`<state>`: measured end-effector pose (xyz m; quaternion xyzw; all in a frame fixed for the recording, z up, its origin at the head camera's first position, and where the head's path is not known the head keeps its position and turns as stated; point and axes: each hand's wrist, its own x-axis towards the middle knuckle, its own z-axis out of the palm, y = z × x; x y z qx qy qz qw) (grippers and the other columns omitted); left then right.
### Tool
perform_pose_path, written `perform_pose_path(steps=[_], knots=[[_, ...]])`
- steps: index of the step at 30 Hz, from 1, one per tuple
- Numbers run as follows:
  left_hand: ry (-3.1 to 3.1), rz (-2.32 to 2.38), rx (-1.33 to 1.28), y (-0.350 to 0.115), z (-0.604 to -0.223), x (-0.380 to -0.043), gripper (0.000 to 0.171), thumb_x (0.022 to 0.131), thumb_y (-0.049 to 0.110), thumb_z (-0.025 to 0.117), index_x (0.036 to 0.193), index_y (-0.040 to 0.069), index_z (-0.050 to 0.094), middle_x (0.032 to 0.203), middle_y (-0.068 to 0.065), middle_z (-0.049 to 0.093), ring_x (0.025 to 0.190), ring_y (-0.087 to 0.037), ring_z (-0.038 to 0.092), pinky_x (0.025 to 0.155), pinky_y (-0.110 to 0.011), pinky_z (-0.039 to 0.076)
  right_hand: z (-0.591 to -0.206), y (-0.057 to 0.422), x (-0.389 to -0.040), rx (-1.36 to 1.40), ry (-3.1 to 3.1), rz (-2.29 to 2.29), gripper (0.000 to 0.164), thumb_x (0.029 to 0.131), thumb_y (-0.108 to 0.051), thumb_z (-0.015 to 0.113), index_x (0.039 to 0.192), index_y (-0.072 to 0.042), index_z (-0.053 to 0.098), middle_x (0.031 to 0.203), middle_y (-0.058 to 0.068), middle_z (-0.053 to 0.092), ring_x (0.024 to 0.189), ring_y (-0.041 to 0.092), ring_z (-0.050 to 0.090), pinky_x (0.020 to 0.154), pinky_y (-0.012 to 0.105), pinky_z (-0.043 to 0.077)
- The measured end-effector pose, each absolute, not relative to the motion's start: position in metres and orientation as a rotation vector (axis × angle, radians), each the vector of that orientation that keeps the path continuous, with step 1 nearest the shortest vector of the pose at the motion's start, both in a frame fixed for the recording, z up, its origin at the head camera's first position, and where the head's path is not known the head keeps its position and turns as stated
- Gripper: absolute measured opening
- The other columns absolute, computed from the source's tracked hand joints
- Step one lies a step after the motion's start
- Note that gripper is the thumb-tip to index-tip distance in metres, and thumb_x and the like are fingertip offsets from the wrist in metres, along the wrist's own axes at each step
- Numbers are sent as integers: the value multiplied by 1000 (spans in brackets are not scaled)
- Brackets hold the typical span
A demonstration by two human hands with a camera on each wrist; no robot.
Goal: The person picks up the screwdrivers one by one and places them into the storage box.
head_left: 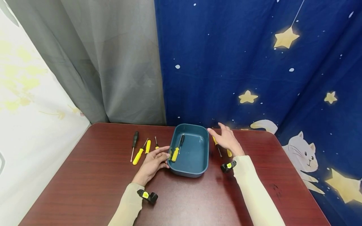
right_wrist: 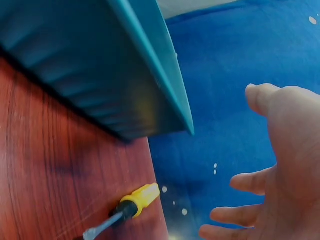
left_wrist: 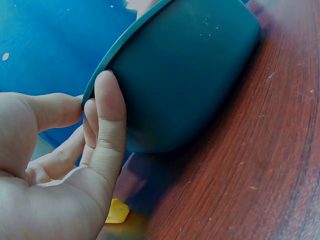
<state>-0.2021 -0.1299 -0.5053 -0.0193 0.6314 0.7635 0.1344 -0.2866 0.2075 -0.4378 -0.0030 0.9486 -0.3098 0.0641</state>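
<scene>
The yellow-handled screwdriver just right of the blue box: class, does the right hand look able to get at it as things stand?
Probably yes: the right hand is empty, fingers spread, near the screwdriver, and the right wrist view shows nothing between them.

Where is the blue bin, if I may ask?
In the head view, the blue bin sits centrally near the table's far edge, between the left hand and right hand.

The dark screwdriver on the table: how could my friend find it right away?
On the brown table, find the blue box. Left of it in the head view, the dark screwdriver is the farthest-left tool. Its handle is all dark, unlike the yellow handles beside it.
</scene>
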Motion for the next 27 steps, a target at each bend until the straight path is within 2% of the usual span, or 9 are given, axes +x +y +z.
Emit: perform_pose_path(steps=[9, 13, 20, 27], knots=[[1828, 2216, -56, -130, -503, -200, 47, 100, 8, 65, 145, 8, 55, 111, -22, 64, 72, -16, 63, 70, -27, 62, -444, 219, -285, 73, 2885, -910, 93, 99, -68, 44, 163, -5, 21, 167, 27, 20, 153, 46, 24, 122, 67, 25], [1819, 2221, -58, -130, -504, -201, 47, 99, 8, 66, 145, 8, 55, 109, -20, 65, 71, -16, 63, 70, -26, 62, -451, 226, -286, 88, 2906, -905, 89, 100, -62, 48, 162, -2, 23, 163, 29, 27, 149, 46, 33, 121, 65, 29], [1814, 2226, -67, -130, -504, -201, 46, 99, 8, 66, 144, 9, 56, 108, -19, 66, 70, -16, 63, 70, -26, 62, -460, 234, -287, 155, 2926, -910, 82, 99, -49, 59, 160, -2, 29, 158, 31, 35, 141, 47, 40, 118, 64, 34], [1808, 2228, -57, -130, -503, -201, 46, 99, 8, 66, 144, 8, 56, 107, -18, 66, 70, -16, 63, 70, -26, 62, -466, 240, -287, 177, 2958, -831, 76, 98, -38, 63, 154, 7, 35, 149, 35, 43, 136, 49, 45, 117, 62, 37]])
